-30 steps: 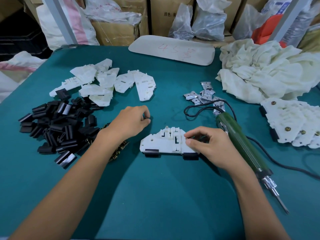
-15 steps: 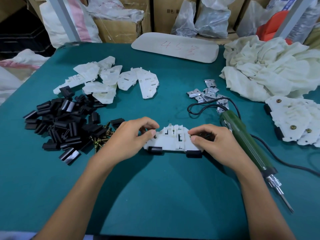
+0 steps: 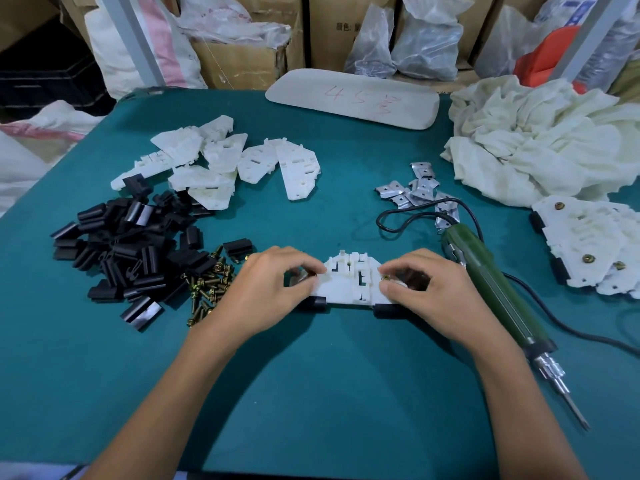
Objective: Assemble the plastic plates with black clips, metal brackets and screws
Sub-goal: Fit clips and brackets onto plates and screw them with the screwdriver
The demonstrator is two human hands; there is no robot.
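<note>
Plate in work [image 3: 349,285]: flat on the counter [image 3: 311,393], near centre, between your hands. One fitted clip [image 3: 317,303] sits at the left of its near edge and a second fitted clip [image 3: 385,310] at the right.

Left grip [image 3: 266,289]: fingers curled, thumb and forefinger closed on the plate's left end, over a small grey piece. It may be a bracket; you cannot tell from here.
Right grip [image 3: 433,292]: thumb and forefinger pinched on a brass screw [image 3: 385,278] at the plate's right end. Your fingers hide whether it sits in its hole.

Risks (judged):
- If the screw is only started, it may tip or fall out when you let go to reach the driver [image 3: 498,296], which lies just right of your right hand.
- If the left grip eases, the grey piece could slide off line with its hole.
- The driver's cord [image 3: 398,220] loops beside the bracket pile [image 3: 415,188]; lifting the driver could drag brackets across the counter.
- The loose screws [image 3: 207,285] lie just left of your left wrist; a sweep would scatter them into the clip heap [image 3: 138,251].

Containers: no parts are binned. Bare plates [image 3: 221,161] at far left and finished plates [image 3: 595,244] at right lie loose on the counter. Cardboard boxes [image 3: 242,64] and clear bags [image 3: 429,46] stand along the far side; their contents cannot be made out.
</note>
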